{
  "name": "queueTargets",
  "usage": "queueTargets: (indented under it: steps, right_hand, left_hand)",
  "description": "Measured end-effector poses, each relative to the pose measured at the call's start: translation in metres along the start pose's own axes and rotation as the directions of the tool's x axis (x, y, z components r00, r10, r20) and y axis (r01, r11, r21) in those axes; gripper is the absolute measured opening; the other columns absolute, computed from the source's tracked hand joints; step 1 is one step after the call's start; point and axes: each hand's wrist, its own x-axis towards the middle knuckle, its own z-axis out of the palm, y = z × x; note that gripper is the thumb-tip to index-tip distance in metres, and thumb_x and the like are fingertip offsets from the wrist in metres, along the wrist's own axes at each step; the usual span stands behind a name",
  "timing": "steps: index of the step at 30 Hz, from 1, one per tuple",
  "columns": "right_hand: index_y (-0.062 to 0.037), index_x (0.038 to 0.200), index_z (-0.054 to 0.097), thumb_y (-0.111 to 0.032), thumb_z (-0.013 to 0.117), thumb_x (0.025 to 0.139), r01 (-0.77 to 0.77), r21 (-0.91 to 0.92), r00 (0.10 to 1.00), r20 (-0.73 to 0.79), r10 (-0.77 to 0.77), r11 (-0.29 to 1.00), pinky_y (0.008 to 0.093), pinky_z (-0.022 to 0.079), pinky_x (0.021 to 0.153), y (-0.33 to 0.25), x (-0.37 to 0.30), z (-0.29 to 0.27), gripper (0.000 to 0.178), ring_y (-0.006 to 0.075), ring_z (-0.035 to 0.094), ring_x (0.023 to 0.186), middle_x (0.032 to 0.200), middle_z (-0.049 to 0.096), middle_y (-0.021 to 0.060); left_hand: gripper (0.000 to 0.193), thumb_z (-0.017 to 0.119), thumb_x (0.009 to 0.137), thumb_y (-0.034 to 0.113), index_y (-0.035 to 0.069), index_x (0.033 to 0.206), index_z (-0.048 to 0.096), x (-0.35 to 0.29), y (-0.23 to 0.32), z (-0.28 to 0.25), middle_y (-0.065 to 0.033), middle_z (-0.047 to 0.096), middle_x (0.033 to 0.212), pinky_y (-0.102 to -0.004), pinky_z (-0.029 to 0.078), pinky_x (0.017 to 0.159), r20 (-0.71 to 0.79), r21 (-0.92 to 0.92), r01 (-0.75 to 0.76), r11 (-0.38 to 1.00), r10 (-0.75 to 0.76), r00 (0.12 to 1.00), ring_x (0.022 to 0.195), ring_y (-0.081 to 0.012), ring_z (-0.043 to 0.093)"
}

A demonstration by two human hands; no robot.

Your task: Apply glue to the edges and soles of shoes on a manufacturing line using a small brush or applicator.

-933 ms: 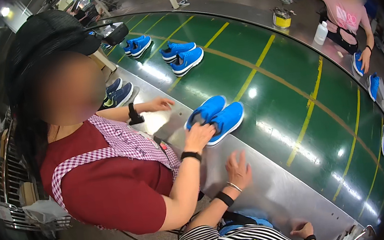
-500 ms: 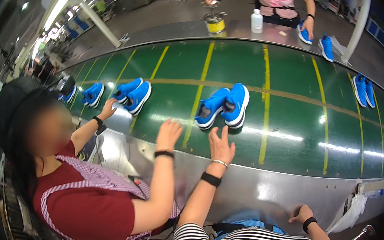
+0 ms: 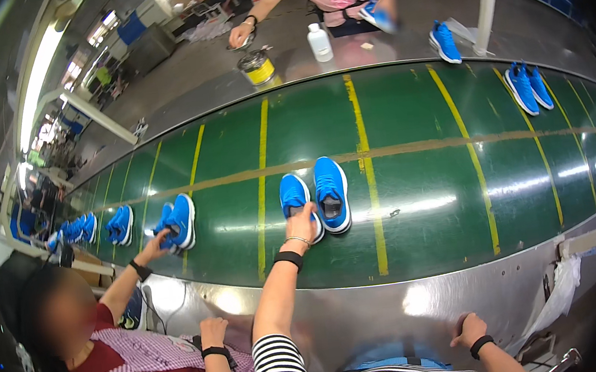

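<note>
A pair of blue sneakers with white soles stands on the green conveyor belt in front of me, toes pointing away. My left hand (image 3: 301, 225) reaches over the belt and grips the left sneaker (image 3: 293, 192) at its heel opening; some fingers are hidden inside or behind it. Right beside it, untouched, is the other sneaker (image 3: 332, 193), its grey lining showing. Low at the right, my right hand (image 3: 469, 329) rests by the metal edge with its fingers curled and nothing visible in them.
The green belt (image 3: 427, 226) with yellow cross lines runs left to right. At left a co-worker touches another sneaker pair (image 3: 180, 223). Across the belt, a person in pink holds a sneaker near a white bottle (image 3: 320, 42) and a yellow-banded can (image 3: 256, 66). More sneakers (image 3: 528, 88) stand far right.
My left hand, which was open just short of the pair, has closed on the left sneaker's heel. The pair now stands straighter, toes away. My view has shifted right.
</note>
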Motion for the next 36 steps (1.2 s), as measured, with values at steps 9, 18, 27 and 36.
queueTargets:
  steps: [9,18,27,36]
  right_hand:
    - [-0.0015,0.072,0.064,-0.016,0.071,0.057,0.083,-0.049,0.981,0.179,-0.073,0.995,0.0366,0.048,0.067,-0.010,-0.012,-0.038,0.022,0.0294,0.060,0.075,0.075,0.062,0.0165]
    - [0.0002,0.083,0.053,-0.028,0.072,0.059,0.354,0.150,0.914,-0.267,-0.307,0.923,0.0376,0.046,0.067,0.035,-0.035,0.005,0.041,0.0314,0.057,0.080,0.078,0.058,0.0169]
    - [-0.0042,0.069,0.053,-0.026,0.064,0.066,0.482,0.581,0.876,-0.290,-0.386,0.656,0.0362,0.041,0.057,0.253,-0.165,0.037,0.025,0.0267,0.053,0.062,0.064,0.054,0.0128]
    - [-0.0010,0.094,0.054,-0.026,0.066,0.072,0.398,0.868,0.637,-0.495,0.591,0.298,0.0310,0.046,0.071,0.433,-0.280,-0.040,0.035,0.0185,0.057,0.082,0.088,0.057,0.0093]
  left_hand:
    - [0.057,0.061,0.068,0.042,0.019,0.119,0.046,-0.002,0.096,-0.014,-0.0212,0.057,0.099,-0.0418,0.043,0.078,0.327,0.169,-0.170,0.971,0.108,0.939,0.089,-0.0363,0.054]
    - [0.034,0.067,0.074,0.024,0.000,0.097,0.058,-0.139,0.294,-0.044,-0.0041,0.061,0.083,-0.0260,0.046,0.069,0.743,-0.399,-0.234,0.887,0.462,0.483,0.075,-0.0099,0.055]
    - [0.044,0.065,0.074,0.036,0.002,0.101,0.056,-0.272,0.521,0.010,-0.0105,0.062,0.077,-0.0279,0.046,0.062,0.709,-0.607,-0.381,0.697,0.692,0.137,0.067,-0.0164,0.058]
    - [0.036,0.060,0.070,0.045,0.013,0.088,0.057,-0.352,0.752,0.102,-0.0155,0.052,0.067,-0.0384,0.043,0.053,0.258,-0.237,-0.970,0.061,0.966,-0.002,0.059,-0.0313,0.055]
